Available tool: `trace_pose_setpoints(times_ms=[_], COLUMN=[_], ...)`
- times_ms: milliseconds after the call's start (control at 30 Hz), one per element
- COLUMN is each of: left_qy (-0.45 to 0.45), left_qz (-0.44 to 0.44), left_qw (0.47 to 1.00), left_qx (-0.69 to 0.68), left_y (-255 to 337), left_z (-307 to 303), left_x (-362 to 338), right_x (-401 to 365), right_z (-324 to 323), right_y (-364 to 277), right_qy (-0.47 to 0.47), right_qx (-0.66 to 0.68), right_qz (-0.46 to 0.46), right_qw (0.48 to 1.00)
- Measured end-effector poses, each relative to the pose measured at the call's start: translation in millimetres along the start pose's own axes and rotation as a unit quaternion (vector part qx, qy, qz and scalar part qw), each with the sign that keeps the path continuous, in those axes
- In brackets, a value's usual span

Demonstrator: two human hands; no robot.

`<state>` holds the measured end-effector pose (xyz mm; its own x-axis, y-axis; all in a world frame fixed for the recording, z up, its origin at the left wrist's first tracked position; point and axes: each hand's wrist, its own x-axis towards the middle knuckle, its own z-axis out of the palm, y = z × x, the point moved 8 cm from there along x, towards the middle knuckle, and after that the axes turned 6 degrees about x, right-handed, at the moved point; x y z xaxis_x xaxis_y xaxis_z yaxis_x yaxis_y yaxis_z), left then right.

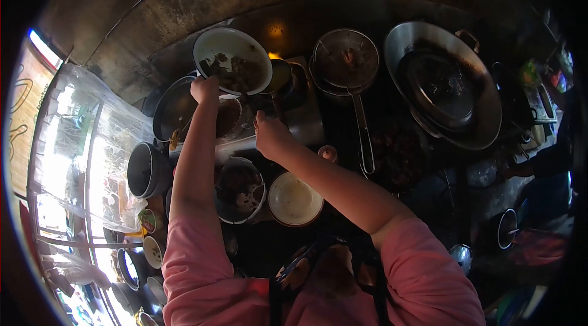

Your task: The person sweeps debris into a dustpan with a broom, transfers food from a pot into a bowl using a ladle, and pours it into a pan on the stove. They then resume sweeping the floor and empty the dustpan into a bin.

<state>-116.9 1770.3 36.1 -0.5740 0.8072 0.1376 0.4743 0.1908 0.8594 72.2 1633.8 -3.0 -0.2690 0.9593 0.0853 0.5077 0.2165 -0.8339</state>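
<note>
My left hand (205, 88) is closed on the near rim of a white bowl (257, 56), which is tilted and has dark, wet-looking food inside. Closed in front of me, my right hand (271, 136) grips a dark utensil (250, 102) that reaches up to the bowl's lower edge; its working end is hard to make out. Below the bowl sits a pot (229, 116) with brownish contents, partly hidden by my left forearm. A wide metal pan (165, 115) is left of my left wrist.
A flame (275, 55) burns behind a small pan. Right of it are a strainer (346, 59) and a large wide pan (487, 105). Nearer me stand a dark-stained pot (260, 170) and a cream bowl (296, 197). A grey bowl (144, 170) is at left; a person's sleeve (542, 246) at right.
</note>
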Motion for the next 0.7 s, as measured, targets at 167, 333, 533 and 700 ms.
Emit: trace_pose_setpoints(times_ms=[167, 333, 533, 700], left_qy=[-0.011, -0.022, -0.019, 0.024], left_qz=[0.050, 0.064, 0.157, 0.222], left_qw=[0.993, 0.983, 0.945, 0.910], left_qx=[0.109, 0.168, 0.285, 0.351], left_y=[-12, 7, 26, 40], left_z=[16, 18, 33, 42], left_x=[33, 20, 14, 4], right_x=[15, 19, 13, 6], right_z=[18, 18, 23, 25], right_y=[12, 11, 9, 8], right_qy=[0.113, 0.054, 0.082, 0.000], right_qx=[0.035, 0.084, 0.161, 0.223], right_qz=[-0.047, 0.017, 0.020, 0.098], right_qw=[0.992, 0.995, 0.983, 0.970])
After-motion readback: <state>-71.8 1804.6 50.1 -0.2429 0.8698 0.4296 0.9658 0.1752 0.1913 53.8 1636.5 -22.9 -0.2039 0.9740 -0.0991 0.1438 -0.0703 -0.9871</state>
